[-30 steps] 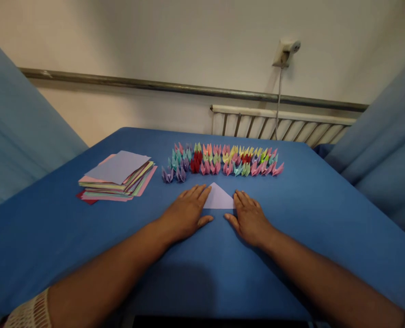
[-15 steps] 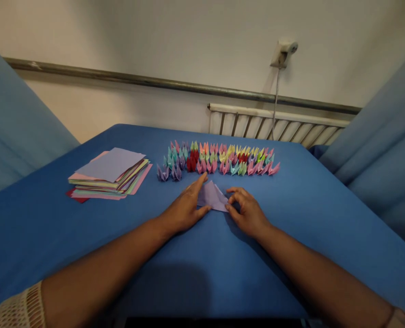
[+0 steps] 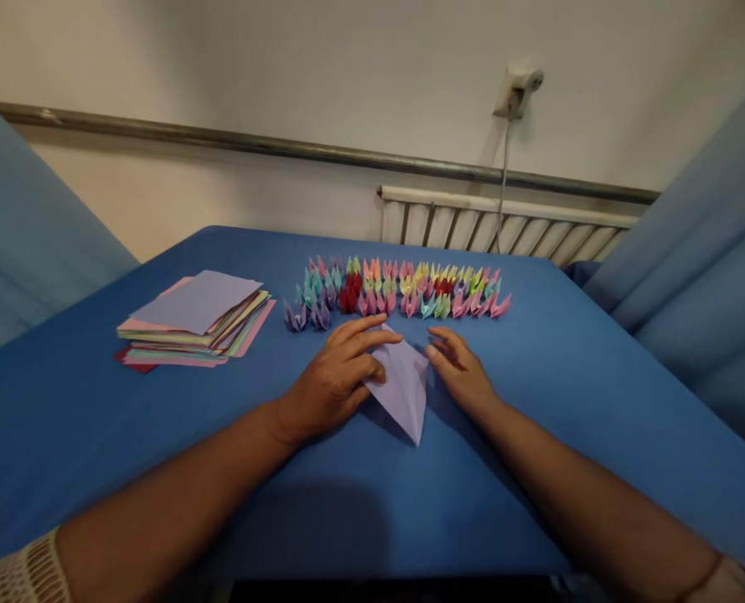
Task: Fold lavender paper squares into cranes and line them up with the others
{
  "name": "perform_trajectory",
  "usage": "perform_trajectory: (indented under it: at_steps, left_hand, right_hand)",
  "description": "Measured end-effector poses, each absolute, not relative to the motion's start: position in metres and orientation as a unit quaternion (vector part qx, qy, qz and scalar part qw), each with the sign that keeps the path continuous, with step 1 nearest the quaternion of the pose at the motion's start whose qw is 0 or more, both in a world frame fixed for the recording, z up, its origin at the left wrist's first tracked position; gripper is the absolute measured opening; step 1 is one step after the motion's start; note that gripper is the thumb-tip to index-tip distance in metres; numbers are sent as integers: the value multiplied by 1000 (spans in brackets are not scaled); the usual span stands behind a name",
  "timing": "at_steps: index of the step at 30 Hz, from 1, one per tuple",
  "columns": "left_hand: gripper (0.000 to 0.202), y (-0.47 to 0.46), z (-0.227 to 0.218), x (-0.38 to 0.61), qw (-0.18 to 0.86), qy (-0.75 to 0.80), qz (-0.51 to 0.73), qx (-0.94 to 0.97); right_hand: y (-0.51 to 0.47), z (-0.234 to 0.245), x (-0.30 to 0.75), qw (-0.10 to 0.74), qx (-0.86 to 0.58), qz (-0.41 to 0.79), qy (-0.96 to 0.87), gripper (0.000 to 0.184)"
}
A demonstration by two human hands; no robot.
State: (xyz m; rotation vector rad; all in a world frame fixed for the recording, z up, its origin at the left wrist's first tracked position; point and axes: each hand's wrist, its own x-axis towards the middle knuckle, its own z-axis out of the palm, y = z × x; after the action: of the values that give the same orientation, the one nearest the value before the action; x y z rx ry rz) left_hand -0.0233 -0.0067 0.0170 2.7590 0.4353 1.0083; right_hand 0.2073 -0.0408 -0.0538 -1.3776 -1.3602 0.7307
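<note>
A lilac sheet of origami paper (image 3: 403,383), opened out to a diamond with creases across it, lies before me with one corner pointing my way. My left hand (image 3: 340,368) holds its left side, the fingers over the paper's edge and the thumb hidden. Close to the right corner is my right hand (image 3: 463,370), its fingers apart and holding nothing; a small gap seems to separate it from the paper. Beyond both hands stand rows of folded paper cranes (image 3: 410,300) in several colours.
A stack of coloured paper squares (image 3: 199,303) sits on the left of the blue-covered table (image 3: 221,469). A radiator (image 3: 504,224), a metal pipe (image 3: 265,146) and a wall socket (image 3: 515,94) are behind the table. Blue curtains (image 3: 717,226) hang at both sides.
The paper has gone from a folded triangle to an opened diamond with a corner toward me. My left fingers have come over it, and my right hand has let go of its edge.
</note>
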Motion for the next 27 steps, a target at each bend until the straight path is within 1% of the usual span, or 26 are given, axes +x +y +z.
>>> perform_trajectory:
  at_steps: [3,5,8,10,12,13,14,15,18,19,21,23,25,27]
  left_hand:
    - [17,-7,16,-23,108,140,335,926]
    - [19,-1,11,-23,110,162,307,931]
    - [22,12,-1,-25,85,231,238,940]
    - [25,17,-7,-26,63,285,187,938]
    - [42,15,-9,-26,42,317,161,934]
    - [50,12,-8,-25,28,313,150,937]
    - [55,8,-6,-24,13,297,143,944]
    - [54,4,-3,-22,2,269,133,954]
    - [29,-7,3,-17,-13,216,108,970]
    - [24,-9,4,-17,-13,216,97,971]
    - [21,-9,4,-17,-10,228,72,971]
    - [18,-7,3,-19,-3,236,53,970]
    - [21,-4,1,-21,6,238,49,970]
    - [32,-3,-1,-23,20,233,55,971]
  right_hand:
    - [-34,-61,212,513,-556,377,-534,59]
    - [-33,-63,212,509,-538,412,-531,64]
    - [-32,-65,213,494,-531,433,-535,58]
    - [-30,-67,215,488,-547,411,-542,53]
    - [-27,-69,217,483,-565,375,-554,52]
    - [-25,-71,218,477,-570,359,-564,52]
    - [-24,-72,218,469,-573,344,-577,51]
    - [-23,-72,219,458,-575,330,-592,50]
    - [-22,-70,221,416,-573,261,-656,44]
    - [-23,-67,222,398,-567,227,-684,42]
    - [-29,-58,223,361,-542,158,-742,40]
    - [-37,-47,224,329,-503,127,-789,47]
    - [-47,-35,224,287,-439,157,-837,58]
    - [-56,-25,224,216,-382,200,-876,65]
